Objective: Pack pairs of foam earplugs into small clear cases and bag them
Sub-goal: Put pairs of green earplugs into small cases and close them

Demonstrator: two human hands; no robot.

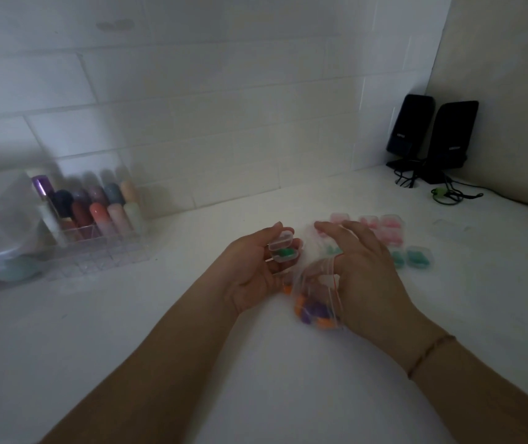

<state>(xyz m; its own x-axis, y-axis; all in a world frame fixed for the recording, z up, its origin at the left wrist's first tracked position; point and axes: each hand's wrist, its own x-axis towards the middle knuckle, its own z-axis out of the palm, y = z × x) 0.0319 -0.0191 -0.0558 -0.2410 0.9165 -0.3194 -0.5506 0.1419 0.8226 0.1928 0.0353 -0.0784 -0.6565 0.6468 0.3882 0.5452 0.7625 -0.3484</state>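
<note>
Clear glossy plastic case; thin crinkled transparent plastic bag.

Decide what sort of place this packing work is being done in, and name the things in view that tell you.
Probably a home desk or counter set in a corner, not a workshop. The clues: a white tiled wall, a pair of black desktop speakers with trailing cables, and a clear organiser of what look like cosmetic tubes.

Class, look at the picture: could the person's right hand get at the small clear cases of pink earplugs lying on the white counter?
Probably yes. The right hand lies just before the small clear cases of pink earplugs, with nothing between. But it holds the clear zip bag, so it would likely have to let go first.
</note>
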